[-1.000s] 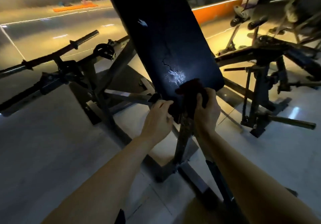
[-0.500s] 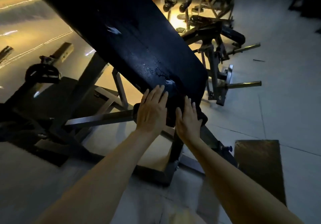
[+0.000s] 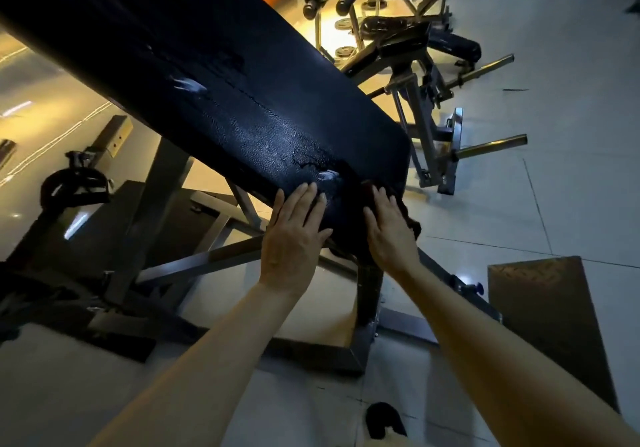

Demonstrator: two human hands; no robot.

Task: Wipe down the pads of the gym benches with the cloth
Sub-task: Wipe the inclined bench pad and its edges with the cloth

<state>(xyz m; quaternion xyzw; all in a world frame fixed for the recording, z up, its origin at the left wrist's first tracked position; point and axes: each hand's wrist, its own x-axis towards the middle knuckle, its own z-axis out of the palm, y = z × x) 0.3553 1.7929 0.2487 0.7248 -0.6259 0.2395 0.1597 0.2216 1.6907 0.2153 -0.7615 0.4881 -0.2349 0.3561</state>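
The cloth (image 3: 353, 211), dark and limp, lies on the pad's (image 3: 242, 100) lower end at about 5 o'clock. The right hand (image 3: 389, 231) presses it flat-fingered; the left hand (image 3: 294, 235) rests flat beside it, at 9 o'clock. It would likely bunch, so press broadly.

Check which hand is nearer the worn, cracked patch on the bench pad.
Left. The left hand lies flat on the bench pad, fingertips just below the worn patch. The right hand presses the cloth farther right, at the pad's end.
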